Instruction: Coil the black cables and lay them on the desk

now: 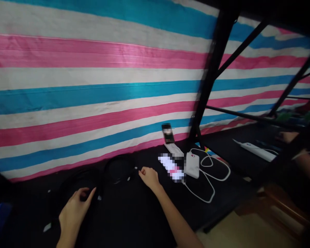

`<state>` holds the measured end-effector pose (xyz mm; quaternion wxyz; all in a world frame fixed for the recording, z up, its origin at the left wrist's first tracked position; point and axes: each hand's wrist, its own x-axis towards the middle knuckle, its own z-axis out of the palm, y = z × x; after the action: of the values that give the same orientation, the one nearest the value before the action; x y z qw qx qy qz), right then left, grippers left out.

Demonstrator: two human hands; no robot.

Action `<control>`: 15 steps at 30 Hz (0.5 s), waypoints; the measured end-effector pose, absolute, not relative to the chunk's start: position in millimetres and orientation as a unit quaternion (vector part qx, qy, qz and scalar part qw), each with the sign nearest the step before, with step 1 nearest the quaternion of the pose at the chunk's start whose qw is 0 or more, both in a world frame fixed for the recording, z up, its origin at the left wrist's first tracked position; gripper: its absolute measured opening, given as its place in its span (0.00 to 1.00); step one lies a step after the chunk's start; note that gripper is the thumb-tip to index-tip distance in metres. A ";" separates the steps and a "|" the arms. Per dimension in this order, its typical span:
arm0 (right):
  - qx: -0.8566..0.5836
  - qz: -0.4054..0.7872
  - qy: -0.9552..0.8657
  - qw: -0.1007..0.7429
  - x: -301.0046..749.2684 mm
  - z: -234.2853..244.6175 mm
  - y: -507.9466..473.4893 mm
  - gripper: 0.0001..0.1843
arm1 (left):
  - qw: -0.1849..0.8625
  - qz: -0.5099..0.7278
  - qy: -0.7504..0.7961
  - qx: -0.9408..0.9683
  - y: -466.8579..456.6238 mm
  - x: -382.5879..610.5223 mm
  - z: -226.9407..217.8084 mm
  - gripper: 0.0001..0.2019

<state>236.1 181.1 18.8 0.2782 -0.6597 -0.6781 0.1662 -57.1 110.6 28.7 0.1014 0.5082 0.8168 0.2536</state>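
Observation:
Two coils of black cable lie on the black tabletop [129, 213]. My left hand [74, 212] is at the front of the larger left coil [79, 175], thumb and curled fingers apart with a dark gap between them. The smaller coil [119, 168] lies between my hands, with small pale pieces at its right edge. My right hand [150, 177] is beside that edge, its fingers pinched together. Anything between those fingertips is too dark and small to make out. Dim light hides much of both coils.
Right of my right hand lie a pixelated phone [172, 167], a white power bank [192, 165] and a looped white cable [228, 172]. A striped sheet [93, 82] hangs behind. A black frame post [209, 75] stands right, beyond it another person's hand [289, 137]. Something blue [0, 220] is far left.

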 end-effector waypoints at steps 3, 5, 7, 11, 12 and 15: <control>-0.657 0.181 -0.669 0.297 235.2 21.7 179.0 0.12 | 0.128 0.219 0.819 0.515 110.4 -55.6 28.1 0.22; -0.660 0.191 -0.659 0.308 234.3 21.9 178.3 0.11 | 0.150 0.196 0.825 0.509 109.8 -54.2 31.2 0.23; -0.665 0.200 -0.646 0.318 233.6 20.8 178.6 0.09 | 0.168 0.181 0.829 0.502 109.6 -52.8 35.7 0.25; -0.669 0.227 -0.626 0.331 235.7 20.0 187.3 0.07 | 0.197 0.167 0.828 0.497 111.1 -47.8 41.1 0.25; -0.662 0.241 -0.627 0.332 237.6 21.3 192.6 0.07 | 0.197 0.165 0.826 0.502 111.9 -45.7 40.7 0.24; -0.628 0.290 -0.631 0.351 247.3 31.4 217.6 0.08 | 0.159 0.154 0.821 0.526 115.6 -37.9 35.2 0.24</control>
<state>247.3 217.6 31.4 0.3507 -0.6280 -0.6314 0.2899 -37.9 115.6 35.2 0.1588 0.5259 0.8213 0.1540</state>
